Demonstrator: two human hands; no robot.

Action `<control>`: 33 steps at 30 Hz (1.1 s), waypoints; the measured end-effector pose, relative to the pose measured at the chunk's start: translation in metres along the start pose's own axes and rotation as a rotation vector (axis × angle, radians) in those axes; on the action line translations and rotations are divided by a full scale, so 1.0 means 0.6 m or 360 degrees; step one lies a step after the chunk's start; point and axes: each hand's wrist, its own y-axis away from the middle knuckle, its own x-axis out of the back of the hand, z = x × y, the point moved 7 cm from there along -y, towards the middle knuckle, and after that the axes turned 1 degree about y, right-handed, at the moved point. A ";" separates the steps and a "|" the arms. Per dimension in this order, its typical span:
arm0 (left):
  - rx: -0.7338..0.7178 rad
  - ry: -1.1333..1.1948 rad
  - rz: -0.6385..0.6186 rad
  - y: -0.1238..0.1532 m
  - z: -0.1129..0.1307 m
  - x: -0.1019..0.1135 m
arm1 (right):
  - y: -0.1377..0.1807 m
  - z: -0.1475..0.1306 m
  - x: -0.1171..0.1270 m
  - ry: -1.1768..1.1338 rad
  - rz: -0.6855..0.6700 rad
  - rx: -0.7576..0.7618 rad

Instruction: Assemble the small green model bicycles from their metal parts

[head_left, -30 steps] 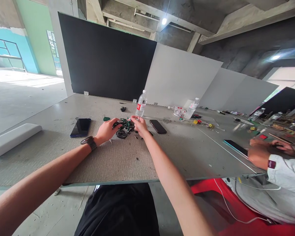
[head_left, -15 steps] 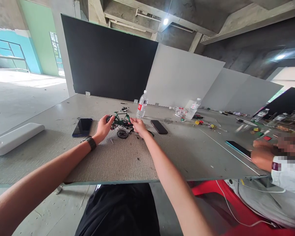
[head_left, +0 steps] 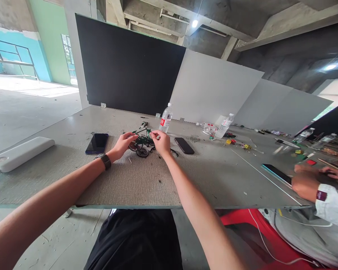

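Note:
A small green model bicycle (head_left: 143, 132) is held low over the table between my hands. My left hand (head_left: 121, 145), with a dark watch on the wrist, has its thumb and fingers closed on one end of the bicycle, by a spoked wheel. At the other end, my right hand (head_left: 162, 143) is pinched against the green frame; whatever lies between its fingertips is too small to make out. A loose black wheel (head_left: 142, 152) rests just in front of the bicycle. Small dark parts lie around it, partly hidden by my right hand.
A dark phone (head_left: 97, 143) lies left of my hands, a second phone (head_left: 184, 145) to the right. Behind stands a water bottle (head_left: 165, 119). A white case (head_left: 22, 153) is at far left. On the right are another bottle (head_left: 224, 125) and a co-worker's arm (head_left: 307, 182).
The view has shifted slightly. My right hand has turned and its fingers have curled in by the bicycle's front end. My left hand still grips the other end, and the bicycle tilts a little differently.

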 end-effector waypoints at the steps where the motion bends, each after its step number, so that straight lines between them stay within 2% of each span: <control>1: 0.0009 -0.0019 -0.0043 0.001 0.000 -0.003 | 0.001 -0.010 0.001 0.0035 0.0010 0.0051; 6: -0.0026 -0.0096 -0.0141 0.005 0.002 -0.012 | 0.004 -0.049 0.000 0.0231 0.0028 0.0186; 11: 0.0101 0.0100 -0.0153 0.010 0.001 -0.014 | 0.007 -0.069 0.002 0.0279 0.0070 0.0300; 15: 0.0170 0.0130 -0.0170 0.011 0.002 -0.016 | 0.010 -0.079 0.001 0.0289 0.0018 0.0354; 22: 0.0046 -0.0012 -0.0244 0.007 0.007 -0.016 | 0.013 -0.094 -0.004 0.0251 -0.0115 0.0394; 27: -0.0044 -0.0055 -0.0236 0.006 0.011 -0.013 | 0.015 -0.100 -0.007 0.0155 -0.0123 0.0415; 30: -0.0067 -0.0092 -0.0190 0.003 0.011 -0.010 | 0.009 -0.086 -0.005 0.0056 -0.0030 0.0312; 33: -0.0077 -0.0069 -0.0101 -0.001 0.012 -0.004 | -0.001 -0.046 0.005 -0.0069 0.0142 0.0018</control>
